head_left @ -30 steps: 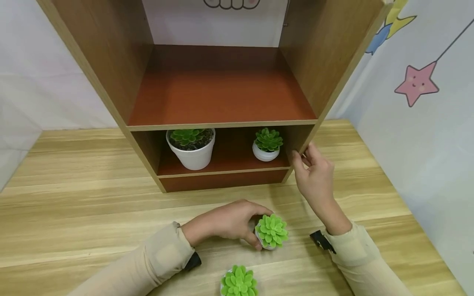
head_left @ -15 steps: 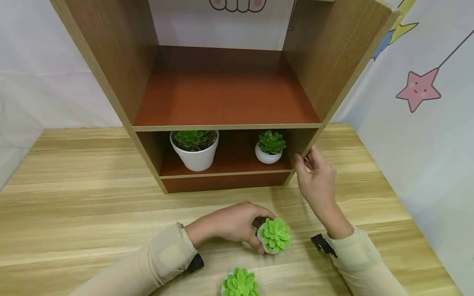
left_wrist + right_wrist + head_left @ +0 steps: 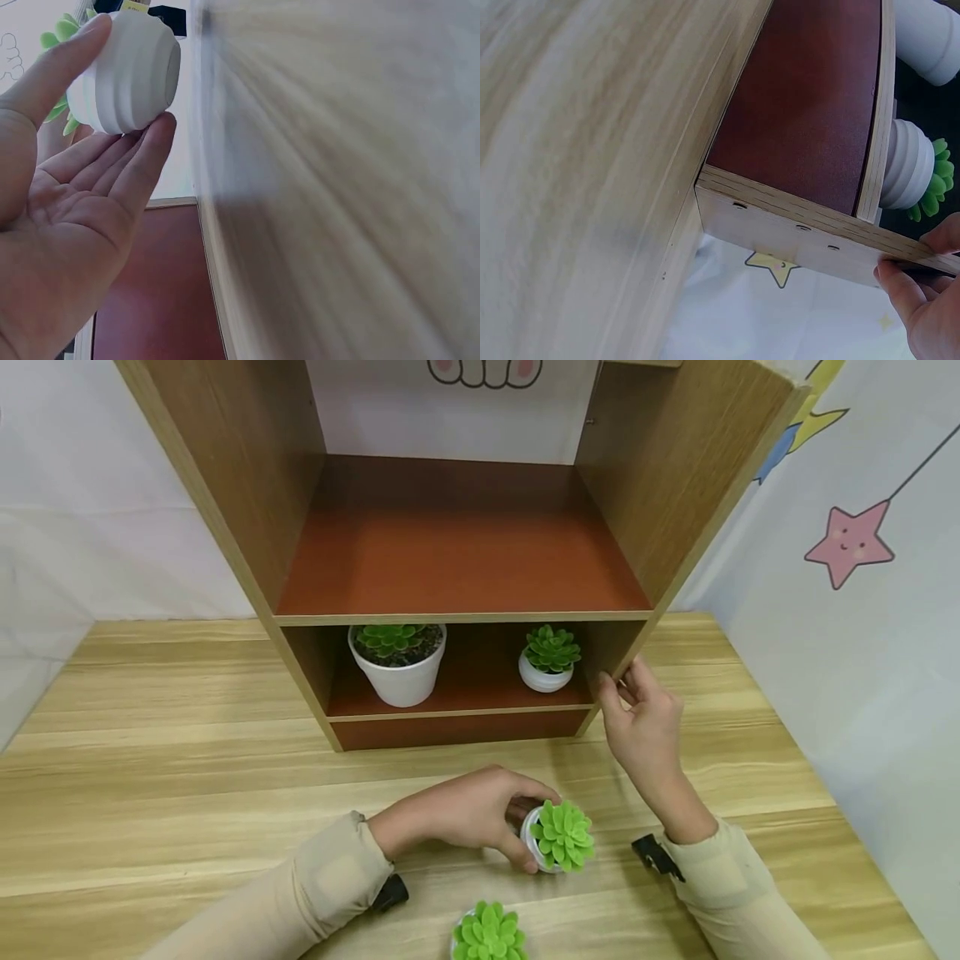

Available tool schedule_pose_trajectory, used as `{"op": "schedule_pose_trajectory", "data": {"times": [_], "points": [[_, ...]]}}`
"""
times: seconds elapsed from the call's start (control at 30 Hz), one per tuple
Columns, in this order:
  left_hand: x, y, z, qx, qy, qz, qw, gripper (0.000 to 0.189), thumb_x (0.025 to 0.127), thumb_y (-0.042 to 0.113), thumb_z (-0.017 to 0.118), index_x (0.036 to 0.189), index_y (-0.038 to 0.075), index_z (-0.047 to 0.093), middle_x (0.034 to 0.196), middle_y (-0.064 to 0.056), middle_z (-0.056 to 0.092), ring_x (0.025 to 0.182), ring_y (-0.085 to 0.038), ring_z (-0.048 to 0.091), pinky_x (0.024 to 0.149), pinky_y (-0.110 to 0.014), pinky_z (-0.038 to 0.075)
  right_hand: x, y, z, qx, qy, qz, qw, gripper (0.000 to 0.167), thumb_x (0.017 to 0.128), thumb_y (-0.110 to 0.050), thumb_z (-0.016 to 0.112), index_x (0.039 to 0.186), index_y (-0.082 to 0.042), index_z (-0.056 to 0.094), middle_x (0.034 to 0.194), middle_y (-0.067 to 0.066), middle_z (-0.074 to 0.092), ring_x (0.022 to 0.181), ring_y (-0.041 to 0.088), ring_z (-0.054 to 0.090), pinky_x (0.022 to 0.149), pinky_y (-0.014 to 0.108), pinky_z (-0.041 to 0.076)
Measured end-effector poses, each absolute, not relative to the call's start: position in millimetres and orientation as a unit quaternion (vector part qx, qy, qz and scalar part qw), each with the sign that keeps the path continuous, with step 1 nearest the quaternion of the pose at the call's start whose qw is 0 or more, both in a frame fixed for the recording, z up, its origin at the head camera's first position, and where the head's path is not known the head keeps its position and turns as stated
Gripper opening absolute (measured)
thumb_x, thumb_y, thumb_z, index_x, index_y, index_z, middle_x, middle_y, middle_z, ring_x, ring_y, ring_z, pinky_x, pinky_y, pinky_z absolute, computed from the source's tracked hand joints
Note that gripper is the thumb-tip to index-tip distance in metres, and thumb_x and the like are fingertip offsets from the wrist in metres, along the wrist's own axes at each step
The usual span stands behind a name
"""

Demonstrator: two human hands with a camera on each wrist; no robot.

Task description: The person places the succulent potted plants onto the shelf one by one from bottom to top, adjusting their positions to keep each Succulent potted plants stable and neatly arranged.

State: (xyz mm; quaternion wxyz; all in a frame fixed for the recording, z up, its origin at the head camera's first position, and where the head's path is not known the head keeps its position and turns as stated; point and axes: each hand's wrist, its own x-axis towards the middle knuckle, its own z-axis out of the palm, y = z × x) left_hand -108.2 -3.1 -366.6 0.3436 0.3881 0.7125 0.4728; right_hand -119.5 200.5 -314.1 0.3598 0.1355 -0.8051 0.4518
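In the head view my left hand (image 3: 480, 812) holds a small succulent (image 3: 564, 837) in a white pot, thumb on one side and fingers on the other. Its bright green leaves lean to the right. The left wrist view shows the ribbed white pot (image 3: 131, 75) with its base seemingly just off the table. My right hand (image 3: 643, 727) pinches the front edge of the shelf unit's right side panel (image 3: 810, 225), thumb inside and fingers outside. A second bright green succulent (image 3: 490, 933) stands near the bottom of the head view, touched by neither hand.
The wooden shelf unit (image 3: 465, 617) stands on a wood-grain table (image 3: 187, 793). On its lowest shelf are a large white pot (image 3: 401, 683) with a plant at the left and a small potted succulent (image 3: 551, 652) at the right. Decorated white cloth (image 3: 862, 635) hangs behind and to the right.
The succulent in my left hand has tipped to the right, so more of its white pot shows. The head view has shifted slightly. My right hand stays on the side panel.
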Motion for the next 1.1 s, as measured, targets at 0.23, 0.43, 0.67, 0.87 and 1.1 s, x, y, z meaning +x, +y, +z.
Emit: {"op": "schedule_pose_trajectory", "data": {"times": [0.23, 0.43, 0.67, 0.87, 1.1], "points": [[-108, -6, -366, 0.393, 0.702, 0.491, 0.335, 0.068, 0.073, 0.009, 0.088, 0.134, 0.004, 0.059, 0.124, 0.007, 0.063, 0.109, -0.002, 0.059, 0.093, -0.020, 0.045, -119, 199, -313, 0.138, -0.805, 0.451, 0.359, 0.019, 0.084, 0.021, 0.057, 0.101, 0.018, 0.063, 0.100, 0.031, 0.066, 0.093, 0.043, 0.066, 0.077, 0.018, 0.052], [-107, -11, -363, 0.381, 0.712, 0.496, 0.319, 0.068, 0.073, 0.012, 0.089, 0.133, 0.006, 0.060, 0.125, 0.006, 0.062, 0.110, -0.002, 0.058, 0.094, -0.020, 0.044, -118, 198, -312, 0.137, -0.806, 0.450, 0.358, 0.020, 0.084, 0.021, 0.057, 0.103, 0.018, 0.063, 0.102, 0.030, 0.066, 0.093, 0.042, 0.066, 0.077, 0.019, 0.052], [-105, -17, -356, 0.355, 0.741, 0.492, 0.287, 0.076, 0.071, 0.023, 0.091, 0.137, 0.007, 0.057, 0.131, 0.002, 0.060, 0.110, -0.004, 0.058, 0.094, -0.020, 0.044, -117, 198, -312, 0.136, -0.807, 0.445, 0.363, 0.020, 0.083, 0.021, 0.057, 0.102, 0.017, 0.063, 0.101, 0.030, 0.067, 0.092, 0.041, 0.067, 0.077, 0.018, 0.052], [-103, -22, -349, 0.333, 0.748, 0.510, 0.265, 0.078, 0.071, 0.026, 0.091, 0.139, 0.008, 0.055, 0.126, 0.003, 0.063, 0.107, -0.004, 0.060, 0.094, -0.022, 0.045, -117, 198, -312, 0.134, -0.809, 0.441, 0.364, 0.020, 0.083, 0.021, 0.058, 0.102, 0.017, 0.063, 0.099, 0.030, 0.067, 0.092, 0.043, 0.067, 0.077, 0.017, 0.051], [-101, -30, -347, 0.314, 0.732, 0.556, 0.236, 0.075, 0.071, 0.023, 0.091, 0.137, 0.010, 0.057, 0.128, 0.005, 0.062, 0.108, -0.007, 0.061, 0.093, -0.024, 0.047, -117, 199, -314, 0.130, -0.811, 0.444, 0.359, 0.021, 0.083, 0.021, 0.058, 0.104, 0.018, 0.063, 0.099, 0.031, 0.067, 0.092, 0.044, 0.066, 0.077, 0.016, 0.051]]}}
